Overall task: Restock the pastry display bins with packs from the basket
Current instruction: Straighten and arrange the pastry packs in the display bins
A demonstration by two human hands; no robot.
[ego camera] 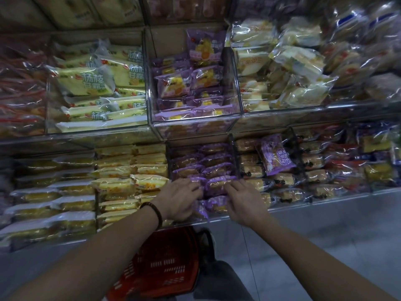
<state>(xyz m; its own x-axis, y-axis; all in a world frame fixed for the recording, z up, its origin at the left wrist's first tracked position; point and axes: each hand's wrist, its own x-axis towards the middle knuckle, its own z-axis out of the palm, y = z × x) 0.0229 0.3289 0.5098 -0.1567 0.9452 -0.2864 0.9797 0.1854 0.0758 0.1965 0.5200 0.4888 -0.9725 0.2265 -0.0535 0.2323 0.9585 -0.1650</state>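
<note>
Yellow packs (95, 81) in the upper bin (97, 129) read 杨枝甘露. The red basket (165, 263) stands below, between the arms. The left hand (180, 198) and the right hand (245, 200) touch purple packs (217, 184) in the lower bin (217, 219). I cannot tell if either hand really grasps.

Free room is found only at the back of the upper-centre bin (195, 124) and over the floor (338, 235) at lower right, whereas the lower-centre bin (217, 221) is filled to its rim with purple packs (217, 161) and flanked by dividers (233, 153).
</note>
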